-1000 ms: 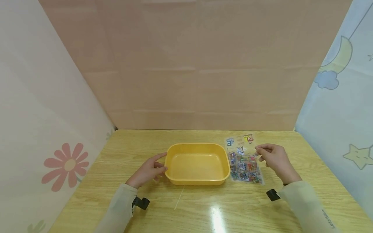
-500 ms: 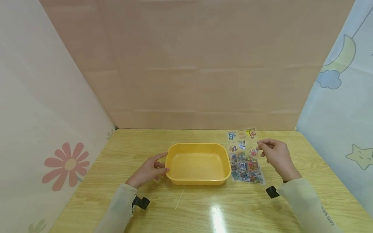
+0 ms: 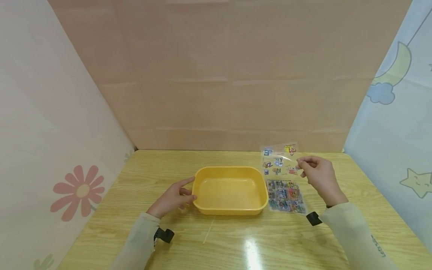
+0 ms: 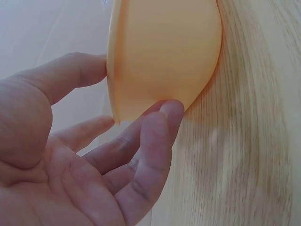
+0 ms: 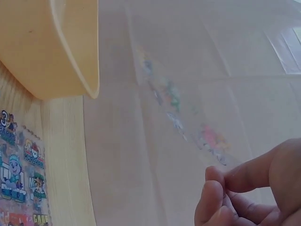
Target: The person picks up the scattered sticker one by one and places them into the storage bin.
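Note:
A yellow plastic tub (image 3: 230, 191) stands on the wooden table. At its left end, my left hand (image 3: 173, 198) holds the tub by its rim; the left wrist view shows curled fingers (image 4: 155, 136) against the outer wall. To the right of the tub, my right hand (image 3: 318, 176) pinches the edge of a clear sticker sheet (image 3: 279, 162) between thumb and fingertips. Colourful cartoon prints dot the raised sheet, which looks thin and nearly edge-on in the right wrist view. Below it lies a stack of similar printed sheets (image 3: 285, 197), close beside the tub.
The table (image 3: 162, 161) ends at a plain beige backdrop (image 3: 229, 75). Patterned cloth walls flank it, one with a red flower (image 3: 81, 191), the other with a star (image 3: 416, 182). A thin pale strip (image 3: 209, 229) lies in front of the tub.
My right hand has risen slightly, lifting the clear sticker sheet up and away from the stack so a gap shows between them. My left hand stays at the tub.

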### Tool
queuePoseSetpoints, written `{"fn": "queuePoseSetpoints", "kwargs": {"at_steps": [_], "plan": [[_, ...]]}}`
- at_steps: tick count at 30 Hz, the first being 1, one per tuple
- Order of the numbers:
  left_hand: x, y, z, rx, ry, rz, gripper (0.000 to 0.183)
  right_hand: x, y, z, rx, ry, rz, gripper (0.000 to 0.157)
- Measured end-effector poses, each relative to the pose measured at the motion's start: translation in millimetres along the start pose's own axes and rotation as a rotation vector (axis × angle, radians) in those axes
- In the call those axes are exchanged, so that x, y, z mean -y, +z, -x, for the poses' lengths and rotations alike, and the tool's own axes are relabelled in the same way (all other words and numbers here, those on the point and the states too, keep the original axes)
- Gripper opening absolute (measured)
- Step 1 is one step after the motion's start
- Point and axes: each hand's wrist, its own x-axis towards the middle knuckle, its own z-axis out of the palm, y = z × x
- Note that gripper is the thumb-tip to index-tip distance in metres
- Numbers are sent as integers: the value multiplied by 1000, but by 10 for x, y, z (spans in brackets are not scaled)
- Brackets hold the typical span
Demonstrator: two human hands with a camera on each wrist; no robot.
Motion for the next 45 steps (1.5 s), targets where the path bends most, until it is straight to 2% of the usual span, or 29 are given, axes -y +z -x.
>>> {"fn": "queuePoseSetpoints", "kwargs": {"at_steps": [6,16,22,31,45], "plan": [[7,17,-19,2,-5,7,77,59,35,1,24,10,-6,49],[19,17,-26,2,-4,9,77,219,215,-10,102,7,-14,43],[-5,7,-6,-2,-6,-4,75,290,390,-31,179,14,-3,34],[-6,-26,5,-4,-15,7,75,343,714,-20,277,-39,-6,29],[9,-42,0,4,-8,1,77,396,1061,36,390,51,62,23]]}}
